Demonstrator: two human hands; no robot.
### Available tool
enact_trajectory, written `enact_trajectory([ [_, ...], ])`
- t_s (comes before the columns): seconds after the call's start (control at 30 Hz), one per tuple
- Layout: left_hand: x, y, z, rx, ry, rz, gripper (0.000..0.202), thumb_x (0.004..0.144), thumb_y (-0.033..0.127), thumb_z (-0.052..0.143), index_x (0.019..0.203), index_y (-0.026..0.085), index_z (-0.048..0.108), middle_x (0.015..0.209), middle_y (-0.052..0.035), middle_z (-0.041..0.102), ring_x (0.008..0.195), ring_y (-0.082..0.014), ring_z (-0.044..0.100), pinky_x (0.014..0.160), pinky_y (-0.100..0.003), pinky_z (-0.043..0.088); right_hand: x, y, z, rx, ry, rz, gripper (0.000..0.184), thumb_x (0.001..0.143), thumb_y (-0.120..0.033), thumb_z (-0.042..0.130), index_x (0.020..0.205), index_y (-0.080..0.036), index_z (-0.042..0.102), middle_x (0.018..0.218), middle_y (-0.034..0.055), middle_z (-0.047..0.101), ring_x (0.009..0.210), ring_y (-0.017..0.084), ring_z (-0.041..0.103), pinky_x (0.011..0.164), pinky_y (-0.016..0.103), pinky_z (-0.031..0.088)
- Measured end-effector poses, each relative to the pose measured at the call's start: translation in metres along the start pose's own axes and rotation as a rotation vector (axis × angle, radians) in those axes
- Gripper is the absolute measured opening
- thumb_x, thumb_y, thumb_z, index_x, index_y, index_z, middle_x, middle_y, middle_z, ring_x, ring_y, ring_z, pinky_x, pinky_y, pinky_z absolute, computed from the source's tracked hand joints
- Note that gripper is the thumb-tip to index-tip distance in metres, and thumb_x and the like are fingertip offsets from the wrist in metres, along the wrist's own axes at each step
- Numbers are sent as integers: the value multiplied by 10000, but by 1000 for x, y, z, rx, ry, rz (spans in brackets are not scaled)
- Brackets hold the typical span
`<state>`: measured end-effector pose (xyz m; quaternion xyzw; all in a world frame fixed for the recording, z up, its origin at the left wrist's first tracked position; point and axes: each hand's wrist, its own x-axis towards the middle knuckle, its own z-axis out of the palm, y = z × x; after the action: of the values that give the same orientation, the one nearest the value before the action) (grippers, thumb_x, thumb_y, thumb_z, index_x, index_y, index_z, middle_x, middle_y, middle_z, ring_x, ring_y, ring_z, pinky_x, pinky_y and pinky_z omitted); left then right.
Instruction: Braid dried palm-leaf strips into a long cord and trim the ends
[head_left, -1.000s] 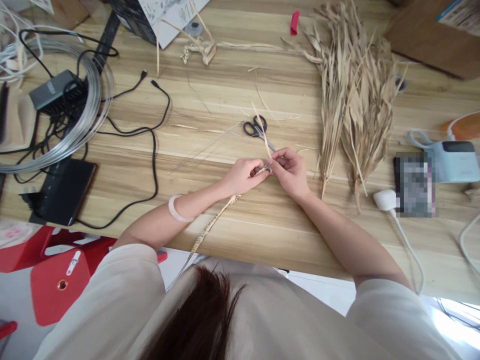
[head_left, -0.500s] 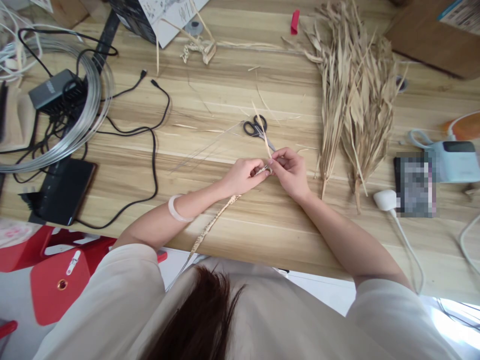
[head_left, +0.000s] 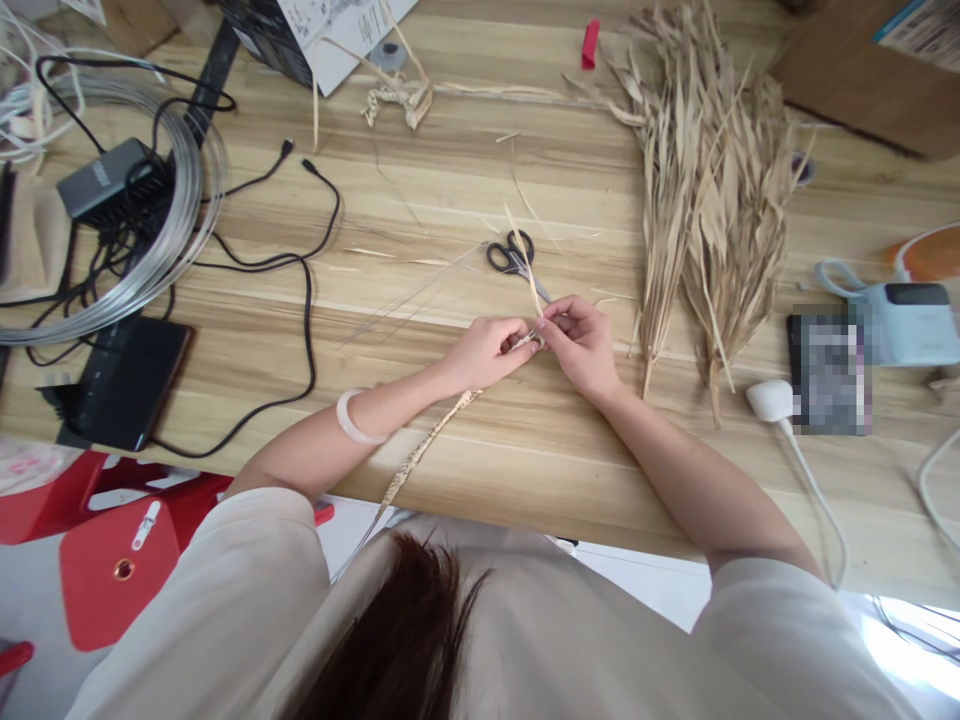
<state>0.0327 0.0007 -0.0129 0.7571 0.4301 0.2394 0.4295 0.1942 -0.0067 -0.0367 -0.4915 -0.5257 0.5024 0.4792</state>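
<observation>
My left hand point(head_left: 489, 352) and my right hand point(head_left: 580, 342) meet over the middle of the wooden table point(head_left: 465, 190), both pinched on the working end of a plaited straw braid point(head_left: 426, 448). The finished braid trails from under my left hand toward me and over the table's near edge. Loose straw strips point(head_left: 523, 262) stick up from between my fingertips, leaning away from me. Black-handled scissors point(head_left: 511, 256) lie just beyond my hands.
Two bundles of dried leaves point(head_left: 705, 200) lie to the right. A wire coil point(head_left: 161, 235), black cables point(head_left: 304, 290) and black boxes point(head_left: 127, 380) fill the left. A phone point(head_left: 829, 368), a white plug point(head_left: 769, 399) and a cardboard box point(head_left: 862, 75) sit at right.
</observation>
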Motion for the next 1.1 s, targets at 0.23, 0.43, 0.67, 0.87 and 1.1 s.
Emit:
enact_trajectory([
  [0.23,0,0,0,2,-1,-4,315,834,360,539,605,168,439,511,44,429,511,-80,390,520,-225,289,0,0,0,2,-1,-2,229,748,-391,694,756,-224,537,565,-51,512,478,81,478,468,246,407],
  [0.43,0,0,0,3,-3,-7,313,833,365,539,609,168,443,516,45,427,511,-79,391,518,-224,289,0,0,0,-7,0,6,234,752,-401,688,754,-228,530,565,-49,513,484,89,485,474,256,411],
  [0.67,0,-1,0,5,-7,-6,310,838,356,537,610,165,451,518,40,443,515,-79,397,517,-222,288,0,1,0,1,-5,2,201,759,-363,683,759,-225,537,577,-43,523,495,89,492,480,252,414],
  [0.87,0,-1,0,6,-10,-19,319,837,381,534,611,170,453,506,34,455,505,-85,406,507,-223,292,0,0,0,-20,4,0,222,749,-391,691,756,-232,537,565,-51,507,486,87,480,471,252,417],
  [1.1,0,-2,0,13,-14,-10,309,839,370,537,618,167,463,504,35,457,500,-85,423,516,-227,294,0,-1,0,-11,-4,-3,234,748,-404,695,748,-235,533,579,-43,520,489,88,483,468,255,412],
])
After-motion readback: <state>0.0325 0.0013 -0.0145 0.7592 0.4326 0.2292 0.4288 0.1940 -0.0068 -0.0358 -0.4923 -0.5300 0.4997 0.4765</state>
